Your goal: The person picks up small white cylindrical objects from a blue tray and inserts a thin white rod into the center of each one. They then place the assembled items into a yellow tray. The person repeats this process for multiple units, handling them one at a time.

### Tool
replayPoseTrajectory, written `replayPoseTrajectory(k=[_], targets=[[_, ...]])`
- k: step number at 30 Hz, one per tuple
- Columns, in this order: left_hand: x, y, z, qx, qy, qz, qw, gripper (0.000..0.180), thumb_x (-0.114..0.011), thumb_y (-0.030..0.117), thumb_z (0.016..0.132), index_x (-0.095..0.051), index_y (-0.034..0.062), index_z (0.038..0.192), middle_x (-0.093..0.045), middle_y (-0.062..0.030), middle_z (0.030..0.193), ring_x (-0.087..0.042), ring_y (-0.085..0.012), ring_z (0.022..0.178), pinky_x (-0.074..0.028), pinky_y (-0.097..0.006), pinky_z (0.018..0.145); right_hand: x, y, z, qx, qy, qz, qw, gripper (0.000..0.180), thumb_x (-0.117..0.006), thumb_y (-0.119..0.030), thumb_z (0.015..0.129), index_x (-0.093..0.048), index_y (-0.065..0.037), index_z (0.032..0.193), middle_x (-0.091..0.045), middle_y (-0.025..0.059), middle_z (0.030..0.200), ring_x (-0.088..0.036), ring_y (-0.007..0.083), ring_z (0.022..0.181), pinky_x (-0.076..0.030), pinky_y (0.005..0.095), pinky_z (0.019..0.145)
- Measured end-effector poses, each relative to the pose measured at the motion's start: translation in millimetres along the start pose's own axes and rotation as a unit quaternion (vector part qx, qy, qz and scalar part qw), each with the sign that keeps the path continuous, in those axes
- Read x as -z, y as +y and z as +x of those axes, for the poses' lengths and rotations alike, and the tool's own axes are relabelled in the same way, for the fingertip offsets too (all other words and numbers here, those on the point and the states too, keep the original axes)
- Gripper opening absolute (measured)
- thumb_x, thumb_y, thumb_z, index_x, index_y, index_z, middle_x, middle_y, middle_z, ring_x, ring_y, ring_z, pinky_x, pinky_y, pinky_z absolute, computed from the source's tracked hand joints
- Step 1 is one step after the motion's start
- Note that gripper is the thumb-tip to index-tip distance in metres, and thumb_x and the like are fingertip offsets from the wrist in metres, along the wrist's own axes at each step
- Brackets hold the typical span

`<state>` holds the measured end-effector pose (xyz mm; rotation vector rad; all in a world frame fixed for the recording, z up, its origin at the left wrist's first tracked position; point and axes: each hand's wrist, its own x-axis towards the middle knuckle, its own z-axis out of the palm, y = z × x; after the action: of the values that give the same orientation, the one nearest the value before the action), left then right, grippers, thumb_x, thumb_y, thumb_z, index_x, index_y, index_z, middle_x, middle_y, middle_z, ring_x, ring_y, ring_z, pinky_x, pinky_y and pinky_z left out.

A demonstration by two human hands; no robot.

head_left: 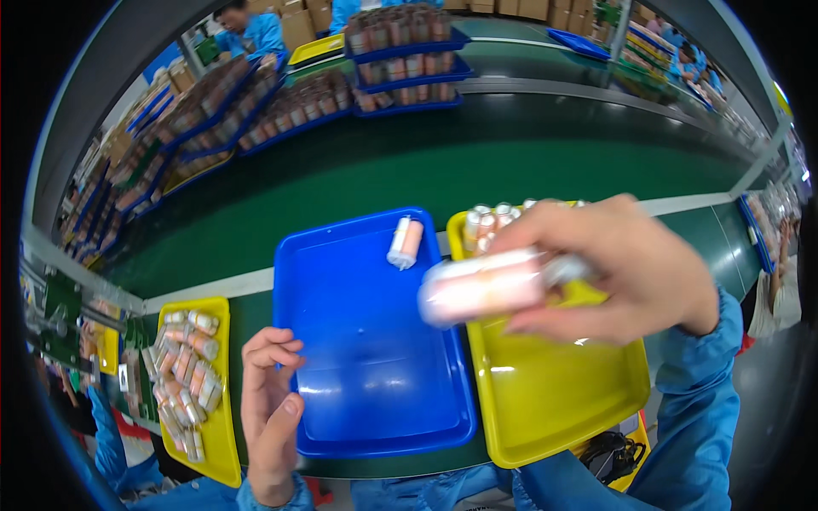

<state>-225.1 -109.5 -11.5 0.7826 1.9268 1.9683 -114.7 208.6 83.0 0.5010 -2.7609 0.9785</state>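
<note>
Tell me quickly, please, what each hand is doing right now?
Left hand: empty, fingers loosely curled, resting at the blue tray's left edge.
Right hand: closed on a pale pink bottle, held above the yellow tray.

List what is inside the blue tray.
The blue tray holds one small pink-and-white bottle near its far edge. The right hand covers only its right rim.
</note>
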Motion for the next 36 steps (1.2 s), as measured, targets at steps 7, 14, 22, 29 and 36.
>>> replayPoseTrajectory(k=[7,14,22,29,36], targets=[[-38,19,66,-0.120,-0.142,0.317,0.930,0.029,-0.068,0.005,0.077,-0.057,0.0068,0.104,-0.044,-0.0139,0.122,-0.048,-0.0284,0.112,-0.040,-0.035,0.093,43,21,-83,-0.372,-0.040,-0.185,0.909,0.040,-0.076,-0.032,0.076,-0.067,0.005,0.088,-0.067,0.0197,0.078,-0.066,0.0334,0.067,-0.051,0.0358,0.061],[-93,-47,162,0.041,-0.107,0.476,0.872,0.034,-0.066,0.028,0.082,-0.062,0.0002,0.102,-0.067,-0.0200,0.102,-0.067,-0.0338,0.089,-0.052,-0.040,0.078,20,103,-101,-0.342,-0.043,-0.186,0.920,0.041,-0.069,-0.031,0.078,-0.067,0.006,0.097,-0.068,0.0231,0.083,-0.066,0.0367,0.075,-0.052,0.0373,0.069],[-95,-76,162,-0.026,-0.180,0.524,0.832,0.044,-0.069,0.027,0.078,-0.059,-0.0038,0.109,-0.066,-0.0261,0.105,-0.066,-0.0390,0.094,-0.051,-0.045,0.084,3,108,-99,-0.342,-0.005,-0.206,0.917,0.040,-0.071,-0.027,0.079,-0.065,0.005,0.102,-0.067,0.0236,0.084,-0.066,0.0377,0.076,-0.051,0.0405,0.071],[-65,-22,110,-0.039,-0.196,0.351,0.915,0.037,-0.064,0.008,0.082,-0.055,-0.0016,0.116,-0.065,-0.0193,0.100,-0.066,-0.0334,0.093,-0.052,-0.038,0.081,9,84,-112,-0.334,0.100,-0.151,0.925,0.036,-0.070,-0.021,0.083,-0.063,0.001,0.111,-0.069,0.0215,0.087,-0.068,0.0335,0.077,-0.053,0.0376,0.071],[-42,30,41,-0.072,-0.239,0.336,0.908,0.048,-0.066,0.006,0.081,-0.045,-0.0001,0.123,-0.061,-0.0199,0.105,-0.064,-0.0362,0.095,-0.050,-0.039,0.083,-4,33,-69,-0.124,0.167,-0.065,0.976,0.032,-0.068,-0.019,0.089,-0.059,-0.002,0.115,-0.069,0.0173,0.098,-0.069,0.0250,0.079,-0.053,0.0314,0.070]])
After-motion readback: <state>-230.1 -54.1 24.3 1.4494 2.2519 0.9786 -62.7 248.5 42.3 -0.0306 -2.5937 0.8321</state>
